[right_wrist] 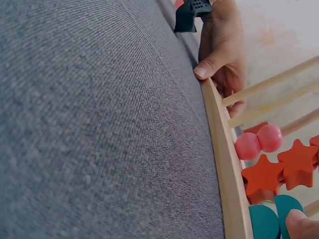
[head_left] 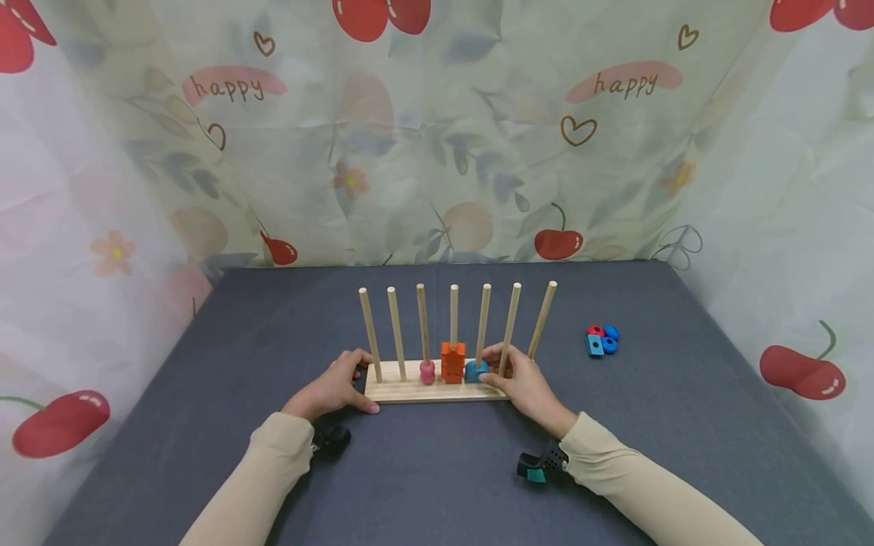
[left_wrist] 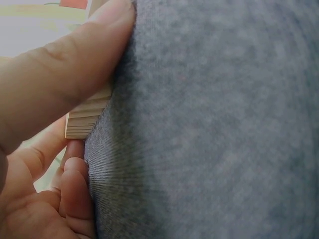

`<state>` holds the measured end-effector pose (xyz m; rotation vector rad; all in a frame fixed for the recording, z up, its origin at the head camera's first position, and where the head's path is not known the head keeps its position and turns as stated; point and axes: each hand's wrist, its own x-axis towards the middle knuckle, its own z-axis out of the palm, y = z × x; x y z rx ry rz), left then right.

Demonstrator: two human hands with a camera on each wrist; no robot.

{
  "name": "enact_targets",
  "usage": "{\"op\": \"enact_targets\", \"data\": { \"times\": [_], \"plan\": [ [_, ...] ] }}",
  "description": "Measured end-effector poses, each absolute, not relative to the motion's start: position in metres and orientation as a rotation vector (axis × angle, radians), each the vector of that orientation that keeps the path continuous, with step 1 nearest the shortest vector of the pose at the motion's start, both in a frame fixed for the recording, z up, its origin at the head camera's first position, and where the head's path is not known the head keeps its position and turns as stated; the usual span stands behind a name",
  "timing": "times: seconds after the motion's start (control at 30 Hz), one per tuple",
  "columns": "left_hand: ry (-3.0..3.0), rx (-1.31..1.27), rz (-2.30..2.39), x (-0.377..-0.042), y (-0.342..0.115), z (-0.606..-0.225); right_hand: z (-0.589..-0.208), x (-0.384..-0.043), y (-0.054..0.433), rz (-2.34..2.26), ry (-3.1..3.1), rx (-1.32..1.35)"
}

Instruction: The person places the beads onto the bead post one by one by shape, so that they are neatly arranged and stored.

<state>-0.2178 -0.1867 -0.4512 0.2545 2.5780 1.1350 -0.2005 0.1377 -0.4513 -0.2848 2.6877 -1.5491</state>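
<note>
My left hand [head_left: 331, 388] grips the left end of a wooden peg board [head_left: 410, 392], its thumb at the front edge and the other fingers at the end and behind. In the left wrist view, the thumb covers part of the board's corner [left_wrist: 87, 119]. Toward the board's right side, my right hand [head_left: 529, 385] pinches a blue half-round bead [right_wrist: 288, 209] at a peg, thumb in front. Below it sits another half-round bead [right_wrist: 264, 221]. Orange star beads [head_left: 453, 364] are stacked on the middle peg, and two round pink beads [head_left: 427, 372] on the peg to their left.
Several upright wooden pegs [head_left: 396, 334] rise from the board. Right of it, on the grey cloth-covered table [head_left: 437, 470], lies a small cluster of red and blue beads [head_left: 603, 340]. A printed curtain [head_left: 423, 152] encloses the back and sides.
</note>
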Motion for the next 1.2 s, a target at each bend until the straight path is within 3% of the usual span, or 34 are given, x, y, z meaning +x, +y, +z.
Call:
{"op": "enact_targets", "data": {
  "times": [0.77,0.93,1.2],
  "plan": [
    [2.578,0.267,1.146,-0.218,-0.187,-0.451,-0.401,-0.174,0.209,-1.086,2.538,-0.506],
    [2.576,0.266,1.143,-0.218,-0.187,-0.451,-0.387,-0.179,0.234,-1.132,2.699,-0.424],
    [2.570,0.251,1.141,-0.218,-0.187,-0.453,-0.390,-0.196,0.263,-1.102,3.044,-0.076]
  ]
}}
